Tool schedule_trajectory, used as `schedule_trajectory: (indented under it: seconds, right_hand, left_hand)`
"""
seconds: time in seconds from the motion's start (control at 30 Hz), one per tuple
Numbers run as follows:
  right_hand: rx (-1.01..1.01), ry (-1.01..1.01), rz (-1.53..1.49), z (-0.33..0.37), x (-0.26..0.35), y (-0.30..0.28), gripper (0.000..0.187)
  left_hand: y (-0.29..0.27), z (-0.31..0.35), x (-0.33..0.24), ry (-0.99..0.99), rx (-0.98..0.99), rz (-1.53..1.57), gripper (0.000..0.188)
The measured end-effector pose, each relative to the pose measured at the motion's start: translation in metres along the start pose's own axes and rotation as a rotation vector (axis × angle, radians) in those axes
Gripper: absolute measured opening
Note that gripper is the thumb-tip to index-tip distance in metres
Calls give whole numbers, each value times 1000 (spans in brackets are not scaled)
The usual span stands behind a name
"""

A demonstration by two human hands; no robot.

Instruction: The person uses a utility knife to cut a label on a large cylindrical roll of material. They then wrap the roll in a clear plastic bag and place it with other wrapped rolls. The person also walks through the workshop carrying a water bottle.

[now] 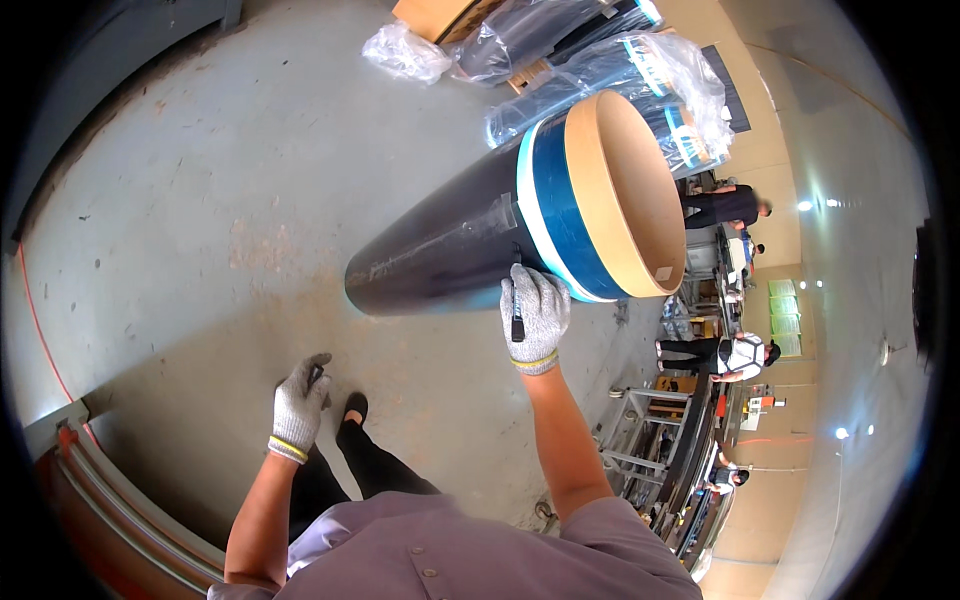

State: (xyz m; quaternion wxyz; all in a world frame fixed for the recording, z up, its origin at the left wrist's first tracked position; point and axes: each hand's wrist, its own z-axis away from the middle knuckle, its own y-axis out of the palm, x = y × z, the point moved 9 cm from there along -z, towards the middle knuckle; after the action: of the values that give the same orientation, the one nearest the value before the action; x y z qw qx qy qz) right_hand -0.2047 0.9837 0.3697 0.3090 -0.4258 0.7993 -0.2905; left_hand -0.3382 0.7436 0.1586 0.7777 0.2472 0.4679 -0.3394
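Note:
A large roll (445, 240) of dark sheet is wound on a thick tan cardboard core (590, 190), with blue and white bands around its nearer end. My right hand (537, 312), in a grey knit glove, is closed around a black pen-shaped tool (517, 322). The tool's narrow end lies at the roll's dark side, just below the white band; I cannot tell whether it touches. Lower left and away from the roll, my gloved left hand (300, 403) is closed, with a small black piece (317, 374) between thumb and fingers.
Plastic-wrapped rolls (570, 95) and a cardboard box (440, 15) lie beyond the big roll. Steel carts (650, 435) and several people, one in a white top (740, 357), are at the right. Metal rails (110, 500) run along the lower left.

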Motion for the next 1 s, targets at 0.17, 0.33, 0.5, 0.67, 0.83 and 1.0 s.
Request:
schedule_trajectory:
  seconds: [0.17,0.33,0.5,0.67,0.83,1.0]
  right_hand:
    - [0,-78,-60,4,0,-4,29]
    - [64,-41,-22,-4,0,2,27]
    - [-55,3,-154,-11,-3,-29,28]
    - [17,528,-797,40,-3,-45,17]
    - [60,948,-1278,35,28,-44,15]
    - [51,990,-1414,20,39,-51,14]
  left_hand:
    - [6,8,4,-7,-23,-9,29]
    - [9,8,-2,7,-30,-35,29]
    - [17,9,-10,-5,21,-39,28]
    - [45,15,-43,164,156,-91,27]
    - [79,28,-127,532,242,-96,32]
    - [85,17,-144,394,321,36,35]
